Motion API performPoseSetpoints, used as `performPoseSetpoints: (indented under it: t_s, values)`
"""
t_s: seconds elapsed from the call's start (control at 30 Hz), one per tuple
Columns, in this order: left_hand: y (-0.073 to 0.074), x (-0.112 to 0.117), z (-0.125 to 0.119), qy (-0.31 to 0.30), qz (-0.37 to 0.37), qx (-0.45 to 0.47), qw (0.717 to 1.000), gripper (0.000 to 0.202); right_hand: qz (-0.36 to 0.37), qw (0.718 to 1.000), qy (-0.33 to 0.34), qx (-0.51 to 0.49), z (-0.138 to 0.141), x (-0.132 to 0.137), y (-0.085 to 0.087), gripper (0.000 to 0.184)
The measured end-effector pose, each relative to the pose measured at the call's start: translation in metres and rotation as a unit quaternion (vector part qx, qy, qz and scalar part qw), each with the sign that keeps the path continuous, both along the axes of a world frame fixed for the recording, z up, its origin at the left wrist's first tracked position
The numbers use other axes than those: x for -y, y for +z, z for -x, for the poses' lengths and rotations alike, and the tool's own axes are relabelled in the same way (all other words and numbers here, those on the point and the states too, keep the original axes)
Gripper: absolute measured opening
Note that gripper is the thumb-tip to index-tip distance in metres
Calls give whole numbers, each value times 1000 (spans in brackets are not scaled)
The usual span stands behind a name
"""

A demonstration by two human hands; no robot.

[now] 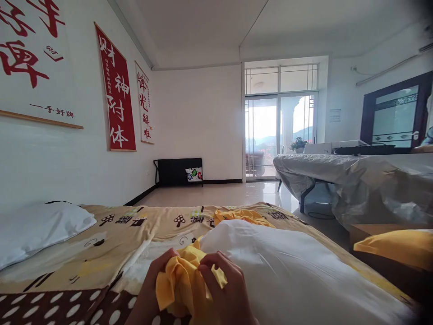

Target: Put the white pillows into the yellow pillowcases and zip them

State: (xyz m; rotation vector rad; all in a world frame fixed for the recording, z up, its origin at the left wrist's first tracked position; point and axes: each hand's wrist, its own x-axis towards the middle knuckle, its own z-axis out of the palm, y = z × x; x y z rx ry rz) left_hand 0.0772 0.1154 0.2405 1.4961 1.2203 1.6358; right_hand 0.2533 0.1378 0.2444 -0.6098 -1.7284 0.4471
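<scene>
My left hand (154,282) grips a bunched yellow pillowcase (182,280), its fingers partly hidden in the folds. My right hand (226,284) pinches the same cloth from the other side, thumb and fingers closed on its gathered edge. A plump white pillow (277,266) lies on the bed just right of my hands, close against the yellow cloth. Behind that pillow, another piece of yellow cloth (243,217) with an orange print is spread on the patterned blanket (125,253).
A second white pillow (50,230) rests at the bed's left side. To the right, a cardboard box (365,232) has a yellow pillow (399,246) on top. Farther back stands a table (338,169) draped in plastic. A black folded frame (176,171) leans against the far wall.
</scene>
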Motion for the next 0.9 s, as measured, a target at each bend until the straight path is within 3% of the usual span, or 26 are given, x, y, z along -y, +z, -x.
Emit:
performPoseSetpoints:
  t_s: [0.1, 0.2, 0.27, 0.33, 0.4, 0.47, 0.53, 0.6, 0.67, 0.77, 0.9]
  values:
    - [-2, -2, 13, 107, -33, 32, 993, 34, -121, 991, -45, 47, 9, 2, -8, 25]
    - [3, -3, 15, 144, -53, 41, 987, 32, -209, 965, -131, 85, 36, 4, -30, 42]
    - [7, -2, 12, 155, -56, 45, 985, 30, -224, 943, -224, 99, 55, 4, -46, 44]
    - [11, -1, 8, 164, -56, 50, 984, 30, -206, 923, -301, 125, 69, 3, -57, 35]
    - [12, 1, 8, 168, -55, 58, 983, 31, -186, 911, -335, 151, 71, 0, -62, 23]
    - [13, 3, 11, 172, -61, 68, 981, 30, -184, 917, -315, 158, 62, -3, -58, 15]
    - [14, 5, 17, 167, -74, 59, 981, 26, -166, 941, -240, 172, 44, -7, -47, 16]
    - [18, 7, 25, 150, -85, 43, 984, 18, -117, 963, -153, 190, 22, -9, -33, 20]
    - [23, 7, 31, 130, -74, 46, 988, 18, -65, 974, -113, 185, 3, -11, -20, 24]
    - [26, 6, 35, 96, -34, 94, 990, 22, -39, 984, -128, 122, -13, -13, -8, 25]
    - [17, -2, 34, 84, -2, 191, 978, 35, -36, 987, -149, 43, -13, -20, -8, 26]
